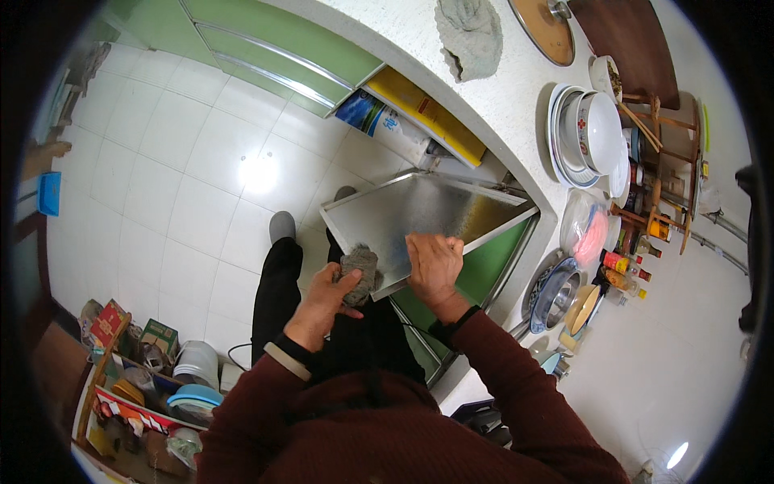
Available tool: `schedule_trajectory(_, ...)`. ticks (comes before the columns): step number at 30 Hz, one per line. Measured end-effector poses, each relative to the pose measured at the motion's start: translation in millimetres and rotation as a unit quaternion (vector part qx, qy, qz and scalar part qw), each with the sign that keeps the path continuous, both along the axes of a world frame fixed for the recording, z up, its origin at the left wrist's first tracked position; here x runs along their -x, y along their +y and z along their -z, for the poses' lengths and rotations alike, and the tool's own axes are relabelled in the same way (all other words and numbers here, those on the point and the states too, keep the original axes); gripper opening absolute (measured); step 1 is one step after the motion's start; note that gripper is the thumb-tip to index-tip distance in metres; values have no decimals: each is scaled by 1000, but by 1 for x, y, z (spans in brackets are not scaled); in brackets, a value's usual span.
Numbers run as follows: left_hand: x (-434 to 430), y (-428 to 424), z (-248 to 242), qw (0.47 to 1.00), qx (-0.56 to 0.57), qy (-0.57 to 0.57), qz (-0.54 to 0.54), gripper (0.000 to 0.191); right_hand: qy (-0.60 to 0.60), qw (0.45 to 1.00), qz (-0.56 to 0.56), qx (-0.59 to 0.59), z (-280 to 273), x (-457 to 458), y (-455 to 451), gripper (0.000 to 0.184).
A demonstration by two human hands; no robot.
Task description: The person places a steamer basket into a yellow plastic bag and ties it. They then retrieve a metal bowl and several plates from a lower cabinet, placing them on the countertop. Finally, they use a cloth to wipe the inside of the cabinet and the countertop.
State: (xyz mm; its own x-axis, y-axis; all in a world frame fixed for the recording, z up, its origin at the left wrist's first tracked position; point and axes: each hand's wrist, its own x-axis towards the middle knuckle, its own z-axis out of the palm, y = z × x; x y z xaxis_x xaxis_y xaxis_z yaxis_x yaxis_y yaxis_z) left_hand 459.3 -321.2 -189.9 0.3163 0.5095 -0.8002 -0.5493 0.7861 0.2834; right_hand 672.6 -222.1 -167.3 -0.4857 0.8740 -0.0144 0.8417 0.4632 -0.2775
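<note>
My left hand (323,296) holds a crumpled grey cloth (360,275) at the near corner of a shallow metal drawer or tray (417,212) with raised edges. The metal surface looks wet or speckled and reflects light. My right hand (434,266) is over the right part of the near edge of this metal piece, its fingers curled; whether they grip anything is hidden. A green cabinet front (496,260) shows beneath the metal piece. Another grey cloth (470,39) lies on the white counter above.
Along the counter stand stacked white bowls (595,133), a glass lid (547,27), metal basins (559,293) and sauce bottles (620,263). A yellow box (423,112) sits in the opening under the counter. Bins and a bucket (197,362) stand at lower left.
</note>
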Motion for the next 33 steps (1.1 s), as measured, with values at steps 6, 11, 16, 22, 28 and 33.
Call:
schedule_trajectory(6, -34, 4, 10, 995, 73, 25, -65, 29, 10, 1000, 1, -16, 3, -4, -5, 8)
schedule_trajectory(11, -47, -4, 42, 987, 108, 30, -118, 23, 18, 1000, 9, -20, 5, -4, -6, 7)
schedule_trajectory(16, -51, -2, 65, 980, 111, 141, -83, 16, 17, 999, 11, -31, 5, 0, -4, 6)
schedule_trajectory(22, -53, 12, 94, 954, 74, 288, 16, 24, 11, 1000, 4, -23, 3, -1, -3, 6)
schedule_trajectory(28, -39, 20, 86, 976, 23, 190, 104, 56, 21, 999, 3, -35, 4, 2, 0, 8)
schedule_trajectory(33, -32, 3, 37, 995, 24, 41, 91, 35, 20, 999, -6, -31, 3, 0, -1, 10)
